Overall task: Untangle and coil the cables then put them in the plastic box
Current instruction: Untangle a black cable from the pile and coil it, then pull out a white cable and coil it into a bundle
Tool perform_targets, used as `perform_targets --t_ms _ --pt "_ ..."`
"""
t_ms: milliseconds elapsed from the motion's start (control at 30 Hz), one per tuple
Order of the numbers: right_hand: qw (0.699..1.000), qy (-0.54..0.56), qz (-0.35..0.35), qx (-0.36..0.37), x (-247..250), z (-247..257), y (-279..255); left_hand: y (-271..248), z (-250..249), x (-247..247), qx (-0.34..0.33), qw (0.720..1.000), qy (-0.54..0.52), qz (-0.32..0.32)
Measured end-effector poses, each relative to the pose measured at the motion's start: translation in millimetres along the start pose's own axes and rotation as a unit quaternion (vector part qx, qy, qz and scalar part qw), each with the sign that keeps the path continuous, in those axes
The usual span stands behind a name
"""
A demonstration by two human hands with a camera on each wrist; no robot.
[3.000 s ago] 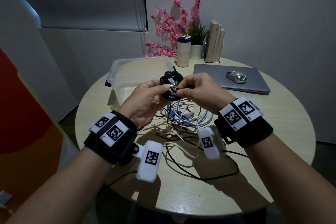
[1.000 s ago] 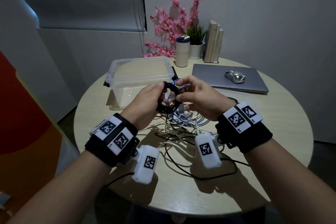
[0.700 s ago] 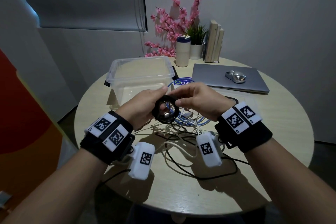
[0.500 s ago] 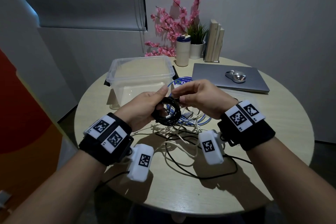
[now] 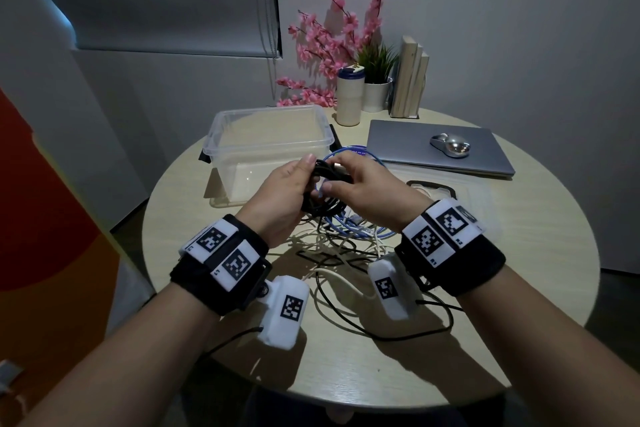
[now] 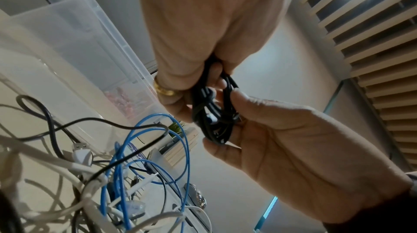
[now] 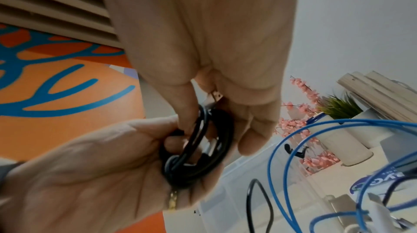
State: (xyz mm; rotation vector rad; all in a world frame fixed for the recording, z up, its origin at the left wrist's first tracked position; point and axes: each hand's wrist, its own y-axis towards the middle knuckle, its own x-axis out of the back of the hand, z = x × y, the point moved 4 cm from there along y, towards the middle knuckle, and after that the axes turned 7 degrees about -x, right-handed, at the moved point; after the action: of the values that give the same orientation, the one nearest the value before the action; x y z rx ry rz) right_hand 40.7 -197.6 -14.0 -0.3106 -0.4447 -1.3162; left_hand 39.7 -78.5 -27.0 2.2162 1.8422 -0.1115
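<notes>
A small black cable coil (image 5: pixel 329 180) (image 6: pixel 214 117) (image 7: pixel 200 149) hangs above the table between both hands. My left hand (image 5: pixel 304 184) (image 6: pixel 194 83) (image 7: pixel 126 162) grips its left side with thumb on top. My right hand (image 5: pixel 330 175) (image 6: pixel 228 115) (image 7: pixel 216 108) pinches the coil's other side, and the cable's silver plug (image 7: pixel 213 98) sticks up by its fingers. Under the hands lies a tangle of blue cable (image 5: pixel 360 234) (image 6: pixel 155 149) (image 7: pixel 291 140), white cables (image 5: pixel 332 276) and black cable (image 5: pixel 384 334). The clear plastic box (image 5: pixel 266 149) stands open behind the left hand, nothing seen inside.
A closed laptop (image 5: pixel 408 152) with a silver mouse (image 5: pixel 450 146) lies at the back right. A tumbler (image 5: pixel 349 97), potted plant (image 5: pixel 375 94), pink flowers (image 5: pixel 332 42) and books (image 5: pixel 410 80) stand at the back edge. A clear lid (image 5: pixel 464 198) lies right of the hands.
Both hands still hold the black coil. It went from a round open ring to a flatter, squeezed bundle, and the hands rose slightly towards the box.
</notes>
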Motion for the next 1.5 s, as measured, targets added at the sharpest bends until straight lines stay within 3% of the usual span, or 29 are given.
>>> perform_targets --t_ms 133,267,367,567,667,800,933,1033,1200,1333,1433,1500 --pt "0.997 -0.079 -0.015 0.008 1 1 1 -5 0 1 0.023 0.999 0.031 0.032" --pt "0.996 -0.09 -0.003 0.0 1 4 2 -1 -13 23 -0.003 0.967 0.248 0.06" --pt "0.999 -0.032 0.019 -0.012 -8 7 4 2 -22 43 -0.011 0.949 0.312 0.04" --pt "0.995 0.055 0.033 -0.075 -35 2 9 -2 -21 93 0.037 0.929 0.365 -0.046" --pt "0.994 -0.082 0.061 -0.047 -50 3 12 0 -14 120 0.071 0.919 0.377 -0.096" --pt "0.941 -0.322 0.103 0.005 -70 2 15 6 -3 149 0.104 0.902 0.397 -0.137" --pt "0.892 -0.434 0.131 -0.005 -83 -8 23 10 7 167 0.141 0.87 0.454 -0.133" --pt "0.871 -0.469 0.146 -0.02 -88 -13 29 13 12 175 0.159 0.861 0.461 -0.146" --pt "0.863 -0.484 0.144 -0.029 -89 -17 35 18 23 180 0.177 0.878 0.423 -0.136" --pt "0.865 -0.482 0.135 -0.027 -81 -16 37 15 22 175 0.211 0.854 0.466 -0.09" --pt "0.886 -0.457 0.083 -0.016 -71 -14 41 11 9 161 0.163 0.826 0.537 -0.052" --pt "0.9 -0.434 0.041 -0.008 -63 -11 45 10 4 148 0.119 0.848 0.515 -0.029"
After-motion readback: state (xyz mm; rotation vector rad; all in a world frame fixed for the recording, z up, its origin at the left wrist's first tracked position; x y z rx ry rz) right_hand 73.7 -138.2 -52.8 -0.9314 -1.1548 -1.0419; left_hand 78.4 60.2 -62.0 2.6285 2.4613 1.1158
